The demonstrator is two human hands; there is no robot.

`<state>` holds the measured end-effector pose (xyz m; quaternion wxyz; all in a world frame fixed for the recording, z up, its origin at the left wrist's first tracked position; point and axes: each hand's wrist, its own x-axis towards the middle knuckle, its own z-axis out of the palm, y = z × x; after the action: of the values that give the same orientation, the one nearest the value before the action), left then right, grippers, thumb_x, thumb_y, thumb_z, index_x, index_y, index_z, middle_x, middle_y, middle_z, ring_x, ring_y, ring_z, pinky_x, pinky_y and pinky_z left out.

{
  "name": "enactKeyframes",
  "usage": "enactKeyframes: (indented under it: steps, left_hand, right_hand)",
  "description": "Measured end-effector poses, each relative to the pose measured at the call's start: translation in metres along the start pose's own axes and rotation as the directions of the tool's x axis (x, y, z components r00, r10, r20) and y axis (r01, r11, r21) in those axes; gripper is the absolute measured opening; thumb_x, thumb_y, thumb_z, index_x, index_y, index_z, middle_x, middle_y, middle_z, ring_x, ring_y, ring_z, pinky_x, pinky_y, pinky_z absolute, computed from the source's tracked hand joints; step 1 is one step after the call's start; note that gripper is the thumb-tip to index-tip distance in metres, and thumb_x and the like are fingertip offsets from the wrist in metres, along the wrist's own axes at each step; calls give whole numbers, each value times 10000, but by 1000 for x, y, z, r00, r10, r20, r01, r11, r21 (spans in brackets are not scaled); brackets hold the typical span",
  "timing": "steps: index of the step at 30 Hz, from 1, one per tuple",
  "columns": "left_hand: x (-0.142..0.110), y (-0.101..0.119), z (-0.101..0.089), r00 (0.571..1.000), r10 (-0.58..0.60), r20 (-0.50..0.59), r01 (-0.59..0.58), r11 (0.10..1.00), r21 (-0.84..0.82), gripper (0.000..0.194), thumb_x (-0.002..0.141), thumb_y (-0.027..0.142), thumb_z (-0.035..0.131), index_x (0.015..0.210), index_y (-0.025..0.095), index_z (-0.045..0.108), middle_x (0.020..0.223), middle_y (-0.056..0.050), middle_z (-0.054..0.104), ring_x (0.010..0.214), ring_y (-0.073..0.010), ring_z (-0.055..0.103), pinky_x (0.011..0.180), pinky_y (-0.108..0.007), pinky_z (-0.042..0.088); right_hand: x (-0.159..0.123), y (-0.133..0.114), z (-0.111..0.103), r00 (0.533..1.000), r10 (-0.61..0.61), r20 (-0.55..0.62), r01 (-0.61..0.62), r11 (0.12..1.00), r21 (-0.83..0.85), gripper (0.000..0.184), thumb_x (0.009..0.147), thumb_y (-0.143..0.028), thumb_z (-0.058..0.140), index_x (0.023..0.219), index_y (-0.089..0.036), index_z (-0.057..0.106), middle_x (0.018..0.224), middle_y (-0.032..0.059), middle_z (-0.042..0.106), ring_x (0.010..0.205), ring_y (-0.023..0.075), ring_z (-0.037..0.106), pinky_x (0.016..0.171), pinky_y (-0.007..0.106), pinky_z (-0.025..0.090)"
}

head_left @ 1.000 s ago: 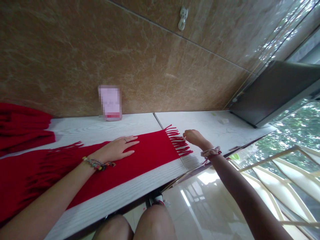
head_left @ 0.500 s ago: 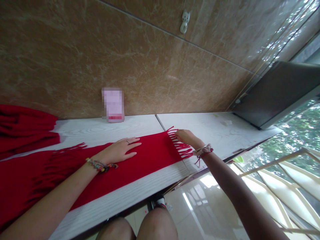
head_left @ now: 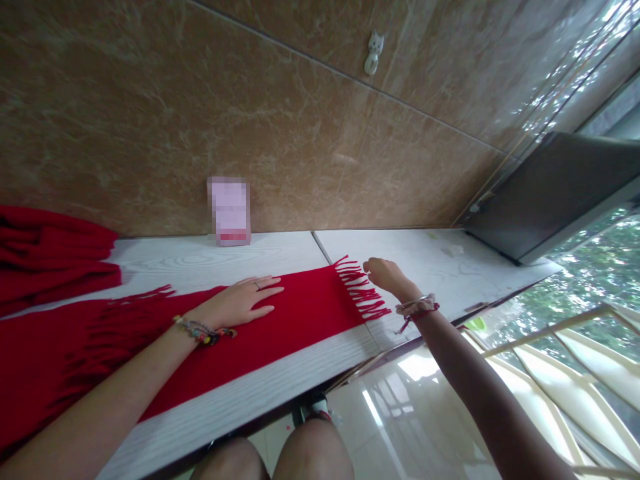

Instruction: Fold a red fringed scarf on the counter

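Note:
A red scarf (head_left: 300, 307) lies lengthwise along a narrow white wood-grain tabletop (head_left: 225, 400). My left hand (head_left: 245, 300) rests flat on it, fingers spread, a ring on one finger. At the scarf's right end, the fringe (head_left: 356, 287) fans out in separate strands over the white surface. My right hand (head_left: 387, 275) is just beyond the strand tips, its fingers curled and pinched together. Whether a strand sits between those fingers is too small to make out. Under my left forearm, another band of red fringe (head_left: 95, 340) lies across the scarf.
Bunched red fabric (head_left: 55, 260) lies at the far left. A pale pink box (head_left: 233, 210) leans on the brown marbled wall (head_left: 300, 133), which carries a white cat-shaped hook (head_left: 373, 52). A dark panel (head_left: 555, 193) stands at the right end. My knees are below the front edge.
My right hand has shifted right, from over the fringe to its tips, and several strands now lie straighter. My left hand stays in place on the scarf.

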<state>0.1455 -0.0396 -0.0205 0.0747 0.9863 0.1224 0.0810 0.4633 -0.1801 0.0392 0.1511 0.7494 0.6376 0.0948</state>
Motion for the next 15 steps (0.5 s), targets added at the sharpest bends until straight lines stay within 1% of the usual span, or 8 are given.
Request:
enactKeyframes:
  steps: [2, 5, 6, 8, 11, 15]
  left_hand:
    - [0, 0, 0, 1000, -9, 11, 9, 1000, 1, 431, 867, 400, 392, 1267, 253, 460, 1384, -41, 402, 1201, -183, 432, 1028, -329, 299]
    - [0, 1, -1, 1000, -15, 11, 15, 1000, -3, 431, 866, 396, 395, 1266, 249, 462, 1388, -43, 394, 1205, -186, 430, 1032, -330, 296]
    - [0, 1, -1, 1000, -14, 10, 14, 1000, -2, 431, 866, 396, 395, 1265, 248, 462, 1388, -43, 395, 1208, -187, 427, 1033, -331, 295]
    - [0, 3, -3, 1000, -14, 12, 14, 1000, 3, 434, 868, 399, 390, 1266, 244, 462, 1385, -46, 399, 1221, -189, 413, 1035, -333, 293]
    - [1, 5, -5, 999, -22, 34, 21, 1000, 16, 442, 872, 397, 382, 1273, 226, 457, 1381, -61, 403, 1236, -193, 394, 1037, -340, 289]
    - [1, 6, -5, 999, -28, 46, 28, 1000, 15, 442, 873, 387, 387, 1272, 214, 460, 1380, -71, 403, 1230, -196, 400, 1038, -344, 289]
  right_hand:
    - [5, -9, -3, 999, -18, -50, 21, 998, 63, 241, 854, -141, 404, 942, -162, 627, 980, 102, 638, 863, 186, 606, 669, 246, 449]
    - [18, -27, -4, 988, -102, -118, 120, 979, 162, 219, 869, -177, 420, 957, -153, 619, 1014, 97, 628, 920, 177, 588, 720, 228, 440]
    - [22, -32, -4, 986, -119, -119, 139, 973, 184, 216, 870, -173, 424, 963, -154, 617, 1026, 93, 628, 938, 172, 583, 737, 221, 435]
    - [28, -38, -1, 988, -116, -99, 135, 969, 207, 224, 876, -158, 413, 971, -152, 615, 1031, 88, 634, 944, 164, 584, 752, 215, 429]
    - [30, -38, 3, 994, -87, -70, 100, 975, 200, 242, 878, -134, 392, 979, -135, 611, 1007, 94, 649, 916, 167, 597, 749, 222, 430]
    - [24, -25, 4, 995, -89, -48, 95, 982, 164, 235, 850, -105, 414, 966, -138, 615, 1010, 92, 653, 905, 167, 598, 740, 223, 427]
